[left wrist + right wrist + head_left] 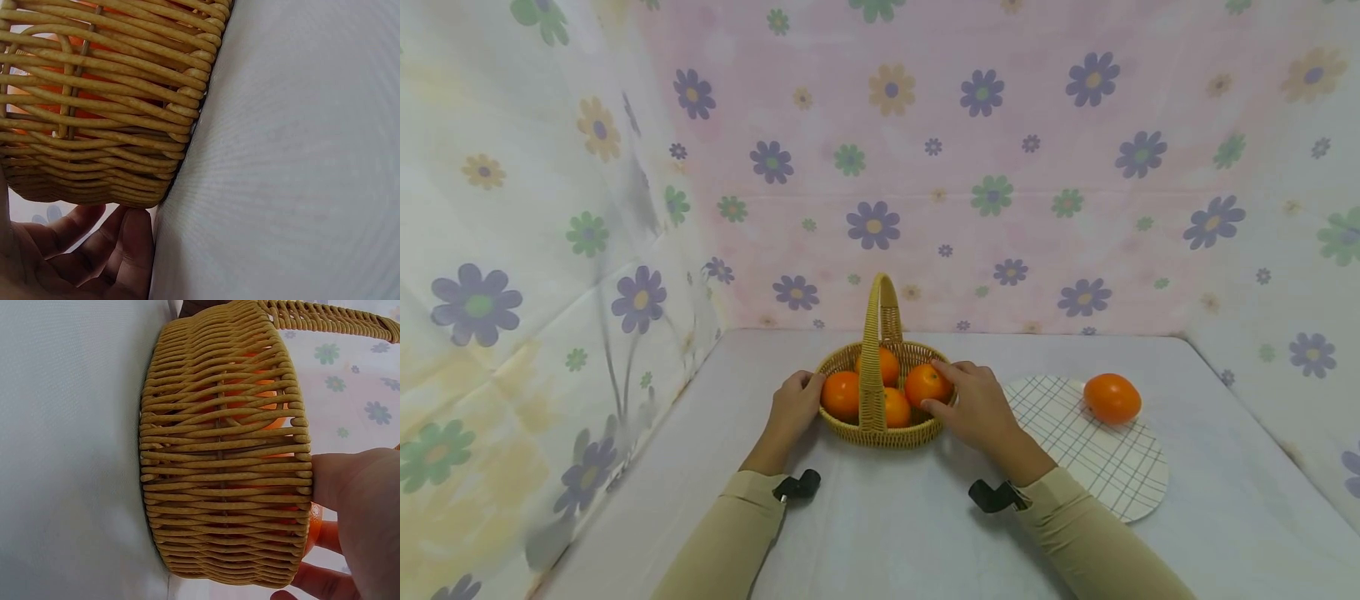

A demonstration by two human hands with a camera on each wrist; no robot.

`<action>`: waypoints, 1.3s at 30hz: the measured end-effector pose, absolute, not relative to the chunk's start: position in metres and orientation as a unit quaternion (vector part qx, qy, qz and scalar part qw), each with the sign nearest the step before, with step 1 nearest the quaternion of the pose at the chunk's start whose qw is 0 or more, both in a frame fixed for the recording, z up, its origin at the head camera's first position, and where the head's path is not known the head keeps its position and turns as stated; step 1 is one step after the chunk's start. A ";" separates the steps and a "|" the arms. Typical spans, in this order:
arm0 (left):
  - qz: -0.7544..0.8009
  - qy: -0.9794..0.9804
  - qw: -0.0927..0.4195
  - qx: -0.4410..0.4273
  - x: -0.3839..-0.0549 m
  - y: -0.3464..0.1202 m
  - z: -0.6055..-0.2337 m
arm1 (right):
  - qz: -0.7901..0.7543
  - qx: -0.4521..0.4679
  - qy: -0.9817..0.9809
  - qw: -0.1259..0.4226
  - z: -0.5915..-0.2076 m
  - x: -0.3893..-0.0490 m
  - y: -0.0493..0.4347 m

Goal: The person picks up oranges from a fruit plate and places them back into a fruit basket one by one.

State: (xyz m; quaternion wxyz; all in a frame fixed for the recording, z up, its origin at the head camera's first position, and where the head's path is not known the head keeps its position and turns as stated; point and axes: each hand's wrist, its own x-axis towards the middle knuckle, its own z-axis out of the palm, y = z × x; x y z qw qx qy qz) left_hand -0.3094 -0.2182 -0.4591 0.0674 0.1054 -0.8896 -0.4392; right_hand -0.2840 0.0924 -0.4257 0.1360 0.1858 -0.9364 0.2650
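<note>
A woven wicker basket [880, 437] with a tall arched handle [871, 350] stands on the table and holds several oranges [841, 395]. At the basket's left end, my left hand [795, 406] holds its side; in the left wrist view, fingertips [134, 234] touch the wicker near the table. My right hand [976, 406] reaches over the right rim, its thumb and fingers around the rightmost orange [927, 383], which sits inside the basket. In the right wrist view, the basket wall [225, 456] hides most of that orange.
A round white placemat [1075, 442] with a dark grid pattern lies to the right on the white-covered table [880, 533]. One orange fruit [1112, 398] rests near its far right edge. Flower-printed cloth walls [925, 167] enclose the back and both sides.
</note>
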 end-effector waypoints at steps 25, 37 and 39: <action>-0.433 -0.893 0.070 0.098 -0.310 -0.219 -0.462 | 0.253 0.166 -0.946 0.116 -0.430 -0.284 0.087; -0.428 -0.896 0.073 0.093 -0.309 -0.218 -0.461 | 0.249 0.179 -0.942 0.136 -0.432 -0.290 0.092; -0.428 -0.896 0.070 0.094 -0.308 -0.218 -0.461 | 0.255 0.180 -0.940 0.136 -0.430 -0.290 0.094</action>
